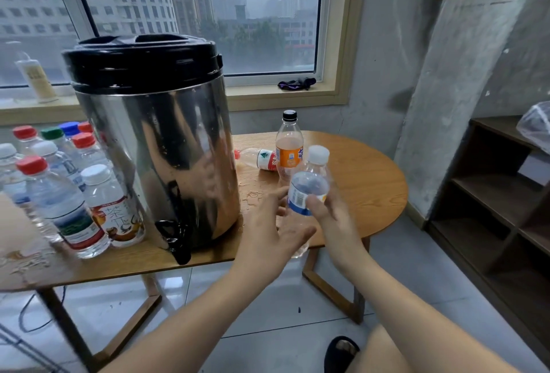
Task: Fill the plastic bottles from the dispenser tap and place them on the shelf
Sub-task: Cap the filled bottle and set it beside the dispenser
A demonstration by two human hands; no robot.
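— Where do we have the small bottle (309, 188)?
— Upright in our right hand (330, 218), thumb and fingers curled round its blue label, white cap on, over the near edge of the table (372, 182).
— And our left hand (273, 223)?
— Fingers straight and spread, at the bottle's eight o'clock (whether they touch it, we cannot tell).
— Around it?
— At twelve o'clock stands an orange-label bottle (289, 146). At eleven a red-capped bottle (259, 159) lies on its side. The steel dispenser (160, 149) sits at nine o'clock, its black tap (175, 238) overhanging the table edge, with capped bottles (59, 194) beyond. The wooden shelf (491, 194) is at three o'clock.
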